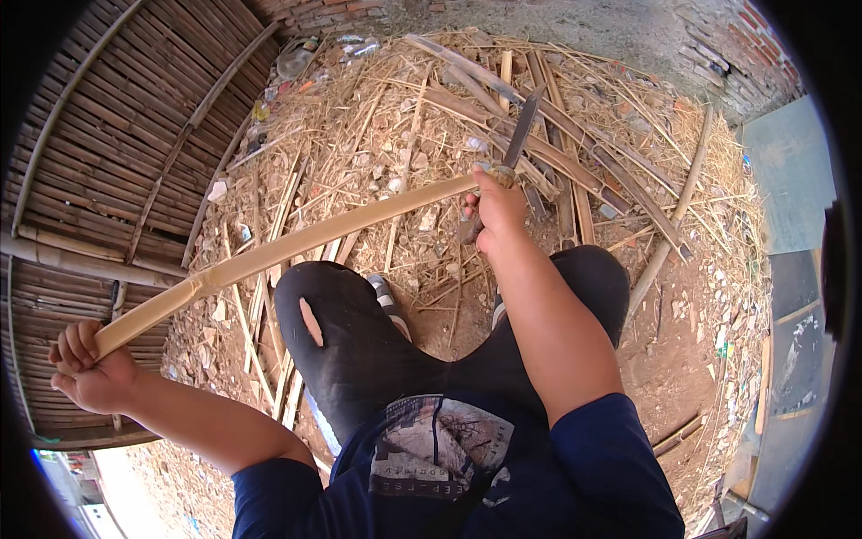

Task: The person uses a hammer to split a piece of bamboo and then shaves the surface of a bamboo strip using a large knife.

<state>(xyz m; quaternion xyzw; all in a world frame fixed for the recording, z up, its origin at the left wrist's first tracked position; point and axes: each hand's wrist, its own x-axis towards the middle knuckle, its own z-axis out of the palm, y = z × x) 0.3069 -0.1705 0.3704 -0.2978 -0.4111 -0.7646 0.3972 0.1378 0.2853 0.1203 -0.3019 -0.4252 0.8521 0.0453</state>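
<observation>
A long, pale split bamboo strip point(305, 238) slants across my lap, its right end higher in the picture. At its left end my left hand point(97, 373) is closed, fingers wrapped round the strip. My right hand point(500, 208) grips the wooden handle of a large knife point(523, 130); the dark, straight blade points away from me. Against the right thumb, by the base of the blade, lies the strip's other end. Whether the right fingers also pinch the strip cannot be made out. A joint ridge shows on the strip nearer the left hand.
Split bamboo pieces point(557, 162) lie heaped ahead among shavings and rubble. A bamboo slat wall point(135, 117) rises at the left; a brick wall point(575, 31) closes the far side. Grey-green panels point(790, 180) stand at the right. My bent knees point(323, 305) frame the near ground.
</observation>
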